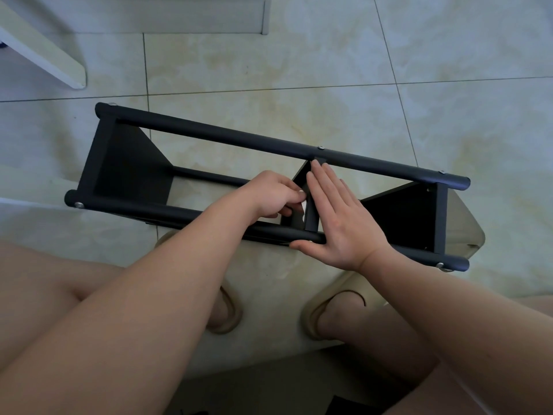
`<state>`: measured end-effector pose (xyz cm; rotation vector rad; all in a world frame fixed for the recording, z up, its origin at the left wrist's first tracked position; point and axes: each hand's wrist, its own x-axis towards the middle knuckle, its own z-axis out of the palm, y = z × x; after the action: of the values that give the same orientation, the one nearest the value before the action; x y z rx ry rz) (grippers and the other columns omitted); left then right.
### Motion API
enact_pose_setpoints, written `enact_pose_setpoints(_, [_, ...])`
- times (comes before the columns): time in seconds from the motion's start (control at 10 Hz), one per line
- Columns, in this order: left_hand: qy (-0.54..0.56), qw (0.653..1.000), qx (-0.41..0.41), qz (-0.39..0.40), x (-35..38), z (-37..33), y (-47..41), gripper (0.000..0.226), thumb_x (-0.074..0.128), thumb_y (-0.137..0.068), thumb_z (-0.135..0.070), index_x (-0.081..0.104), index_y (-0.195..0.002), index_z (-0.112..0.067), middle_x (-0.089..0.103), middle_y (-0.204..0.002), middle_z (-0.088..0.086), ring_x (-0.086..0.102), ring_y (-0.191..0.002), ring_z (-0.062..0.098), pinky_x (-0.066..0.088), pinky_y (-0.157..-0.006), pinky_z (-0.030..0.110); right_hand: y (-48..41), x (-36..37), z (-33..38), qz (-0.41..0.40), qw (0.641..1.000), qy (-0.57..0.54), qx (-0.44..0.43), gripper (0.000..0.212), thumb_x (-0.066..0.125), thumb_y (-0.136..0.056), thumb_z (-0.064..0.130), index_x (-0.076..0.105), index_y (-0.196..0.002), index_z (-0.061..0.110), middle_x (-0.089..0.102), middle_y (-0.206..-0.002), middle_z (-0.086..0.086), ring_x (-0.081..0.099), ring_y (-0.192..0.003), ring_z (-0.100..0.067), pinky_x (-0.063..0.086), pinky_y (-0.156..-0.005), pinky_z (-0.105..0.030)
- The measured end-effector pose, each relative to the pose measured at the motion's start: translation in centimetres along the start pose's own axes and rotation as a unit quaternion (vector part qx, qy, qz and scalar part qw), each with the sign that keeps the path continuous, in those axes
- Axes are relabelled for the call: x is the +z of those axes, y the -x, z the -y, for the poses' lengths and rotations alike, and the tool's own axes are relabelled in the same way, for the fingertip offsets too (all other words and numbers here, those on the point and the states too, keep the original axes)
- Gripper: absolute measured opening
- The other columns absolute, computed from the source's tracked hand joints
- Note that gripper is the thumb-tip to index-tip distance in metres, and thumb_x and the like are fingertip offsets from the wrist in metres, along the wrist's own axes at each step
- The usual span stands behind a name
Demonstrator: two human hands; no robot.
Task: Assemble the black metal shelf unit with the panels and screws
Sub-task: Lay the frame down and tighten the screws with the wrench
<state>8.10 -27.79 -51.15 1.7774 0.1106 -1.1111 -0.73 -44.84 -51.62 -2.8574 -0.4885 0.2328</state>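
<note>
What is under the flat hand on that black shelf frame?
The near tube runs under the palm of the right hand, and the edge of the middle panel shows beside its fingers. Whatever else lies beneath the palm, any screw included, is hidden.

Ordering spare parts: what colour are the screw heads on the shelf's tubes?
Silver screw heads against black tubes; clearest in the head view.

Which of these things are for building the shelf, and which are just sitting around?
For the job:
black shelf frame
middle panel
silver screw
small white piece, pinched by the left hand
right hand, flat on the panel

Just around:
white board
slippers, on the feet
tiled floor
</note>
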Motion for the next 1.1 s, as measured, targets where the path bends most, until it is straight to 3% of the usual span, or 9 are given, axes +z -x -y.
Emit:
enact_pose_setpoints(0.5, [0.052,0.999,-0.013,0.004,-0.54,0.09,-0.02,0.008,0.067,-0.094,-0.026,0.068,-0.099,-0.019,0.076,-0.080,-0.008,0.065,-0.074,0.007,0.049,-0.085,0.031,0.01,0.07,-0.05,-0.002,1.000,-0.004,-0.002,0.110,0.047,-0.087,0.076,0.018,-0.158,-0.003,0.005,-0.169,-0.016,0.003,-0.157,-0.031,0.023,-0.123,-0.053])
enact_pose_setpoints(0.7, [0.034,0.998,-0.031,0.033,-0.61,0.21,-0.16,0.005,0.065,-0.096,-0.025,0.066,-0.093,-0.021,0.076,-0.079,-0.008,0.066,-0.070,0.004,0.050,-0.083,0.029,0.02,0.03,0.00,-0.006,1.000,-0.002,-0.003,0.110,0.046,-0.087,0.076,0.019,-0.158,-0.003,0.007,-0.168,-0.017,0.005,-0.157,-0.033,0.024,-0.122,-0.054])
enact_pose_setpoints(0.9, [-0.024,1.000,-0.006,0.017,-0.03,0.23,-0.22,0.008,0.062,-0.096,-0.021,0.064,-0.088,-0.021,0.073,-0.074,-0.009,0.063,-0.071,0.007,0.047,-0.069,0.025,-0.03,0.09,-0.01,-0.005,1.000,0.001,-0.003,0.110,0.045,-0.087,0.077,0.020,-0.158,-0.003,0.008,-0.168,-0.017,0.006,-0.157,-0.033,0.024,-0.122,-0.054])
enact_pose_setpoints(1.1, [0.006,1.000,-0.004,0.013,-0.31,0.18,-0.19,0.008,0.062,-0.097,-0.023,0.065,-0.090,-0.021,0.074,-0.075,-0.010,0.063,-0.072,0.007,0.049,-0.076,0.027,-0.03,0.12,-0.05,-0.009,1.000,0.005,-0.003,0.110,0.045,-0.087,0.077,0.020,-0.158,-0.003,0.008,-0.168,-0.017,0.006,-0.157,-0.032,0.024,-0.122,-0.053])
